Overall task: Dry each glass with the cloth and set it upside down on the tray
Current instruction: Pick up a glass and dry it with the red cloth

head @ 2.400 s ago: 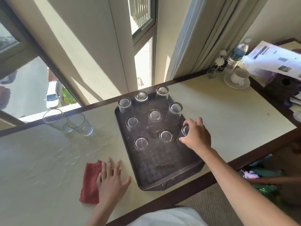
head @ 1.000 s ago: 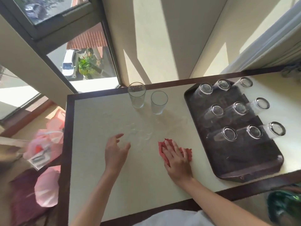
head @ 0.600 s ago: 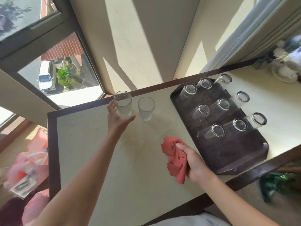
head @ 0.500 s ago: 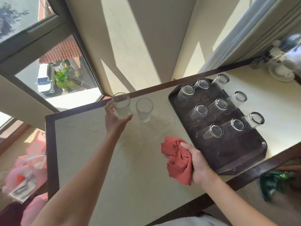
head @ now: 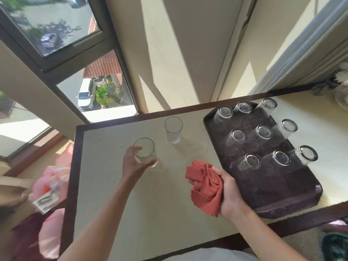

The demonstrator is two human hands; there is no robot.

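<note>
My left hand grips a clear glass, upright with its mouth up, held over the cream table. A second upright glass stands on the table behind it, untouched. My right hand holds a bunched red cloth just left of the dark brown tray. Several glasses, such as one in the front row, stand upside down on the tray in rows.
The table has a dark wooden border; its left and near edges drop to the floor. Pink bags lie on the floor at the left. A window and wall rise behind. White crockery sits far right.
My left hand took hold of the left glass and drew it toward me, away from the other glass. My right hand picked up the red cloth and bunched it.
</note>
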